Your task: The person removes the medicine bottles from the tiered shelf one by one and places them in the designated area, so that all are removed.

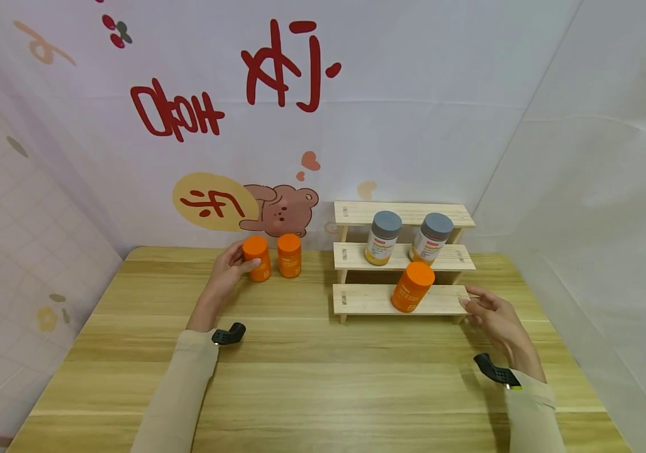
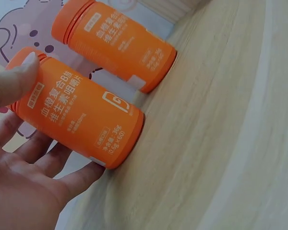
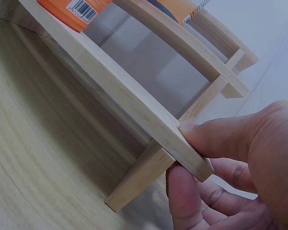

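Note:
My left hand point(image 1: 229, 270) holds an orange vitamin bottle point(image 2: 79, 112) with the thumb near its lid and the fingers along its far side; it stands on the table. Right beside it is a second orange bottle point(image 1: 290, 257). At the other side my right hand point(image 1: 495, 318) pinches the right end of the lowest board of a three-tier wooden shelf point(image 1: 356, 299), thumb on top and fingers beneath. A third orange bottle point(image 1: 412, 287) stands on that board. Two grey-lidded bottles, one left point(image 1: 382, 238) and one right point(image 1: 431, 238), stand on the middle tier.
The wood-grain table point(image 1: 300, 390) reaches back to a white cloth backdrop point(image 1: 413, 126) with red characters and a printed bear point(image 1: 285, 211). Another white cloth point(image 1: 611, 207) hangs along the right side. The top tier point(image 1: 402, 212) rises behind the grey-lidded bottles.

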The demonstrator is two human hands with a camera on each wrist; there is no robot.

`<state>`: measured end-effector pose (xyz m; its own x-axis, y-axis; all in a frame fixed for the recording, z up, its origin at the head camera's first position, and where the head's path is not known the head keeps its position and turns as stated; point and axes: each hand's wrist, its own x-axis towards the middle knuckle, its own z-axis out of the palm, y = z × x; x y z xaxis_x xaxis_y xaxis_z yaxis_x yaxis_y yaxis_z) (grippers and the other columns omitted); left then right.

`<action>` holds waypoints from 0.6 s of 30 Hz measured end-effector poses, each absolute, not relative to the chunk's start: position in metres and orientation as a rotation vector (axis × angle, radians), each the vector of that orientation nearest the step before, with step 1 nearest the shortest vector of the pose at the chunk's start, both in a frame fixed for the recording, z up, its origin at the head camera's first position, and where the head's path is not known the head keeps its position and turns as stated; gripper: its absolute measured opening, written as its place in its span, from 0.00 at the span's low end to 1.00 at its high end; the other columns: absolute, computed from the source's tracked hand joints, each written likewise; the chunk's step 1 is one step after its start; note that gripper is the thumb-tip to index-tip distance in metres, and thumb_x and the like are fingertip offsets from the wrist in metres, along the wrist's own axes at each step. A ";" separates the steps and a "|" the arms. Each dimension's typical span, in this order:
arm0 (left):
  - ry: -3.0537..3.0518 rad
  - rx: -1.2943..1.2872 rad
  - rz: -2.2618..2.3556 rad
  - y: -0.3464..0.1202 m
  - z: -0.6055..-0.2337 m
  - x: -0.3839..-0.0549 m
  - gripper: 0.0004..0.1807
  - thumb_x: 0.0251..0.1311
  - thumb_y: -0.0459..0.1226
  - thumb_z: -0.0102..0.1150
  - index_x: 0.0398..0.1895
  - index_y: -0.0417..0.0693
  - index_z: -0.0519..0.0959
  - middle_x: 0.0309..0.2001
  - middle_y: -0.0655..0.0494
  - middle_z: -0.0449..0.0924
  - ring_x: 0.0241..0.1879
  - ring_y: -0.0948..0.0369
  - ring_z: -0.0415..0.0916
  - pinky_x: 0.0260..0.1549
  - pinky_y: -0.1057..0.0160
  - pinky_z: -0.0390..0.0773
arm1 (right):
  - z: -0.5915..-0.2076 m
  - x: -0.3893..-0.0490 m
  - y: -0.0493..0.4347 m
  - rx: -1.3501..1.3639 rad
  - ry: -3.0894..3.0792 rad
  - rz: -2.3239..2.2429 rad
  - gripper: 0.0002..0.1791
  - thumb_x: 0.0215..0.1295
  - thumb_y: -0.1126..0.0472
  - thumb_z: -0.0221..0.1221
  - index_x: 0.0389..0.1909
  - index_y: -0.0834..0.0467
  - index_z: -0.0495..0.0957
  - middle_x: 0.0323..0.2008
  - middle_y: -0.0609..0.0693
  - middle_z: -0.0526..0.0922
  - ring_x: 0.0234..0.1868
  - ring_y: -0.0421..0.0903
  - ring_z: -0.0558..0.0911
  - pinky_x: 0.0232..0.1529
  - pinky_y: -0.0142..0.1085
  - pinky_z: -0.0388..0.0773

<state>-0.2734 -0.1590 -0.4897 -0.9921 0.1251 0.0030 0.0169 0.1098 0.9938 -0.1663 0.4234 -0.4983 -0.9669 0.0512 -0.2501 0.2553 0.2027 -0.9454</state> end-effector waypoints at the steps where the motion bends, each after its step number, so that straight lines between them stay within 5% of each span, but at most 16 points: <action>1: 2.277 0.140 2.037 -0.160 -0.491 -0.274 0.33 0.70 0.36 0.63 0.76 0.46 0.65 0.75 0.43 0.67 0.76 0.49 0.63 0.78 0.49 0.60 | -0.498 -0.166 0.423 0.303 2.296 -1.872 0.42 0.72 0.52 0.63 0.79 0.63 0.56 0.41 0.36 0.82 0.37 0.38 0.80 0.39 0.31 0.82; 18: 2.305 0.173 1.974 -0.166 -0.495 -0.276 0.34 0.71 0.39 0.62 0.78 0.50 0.63 0.76 0.45 0.64 0.78 0.49 0.60 0.79 0.48 0.58 | -0.499 -0.166 0.424 0.305 2.286 -1.869 0.44 0.72 0.50 0.63 0.79 0.62 0.54 0.43 0.36 0.81 0.38 0.37 0.79 0.40 0.31 0.81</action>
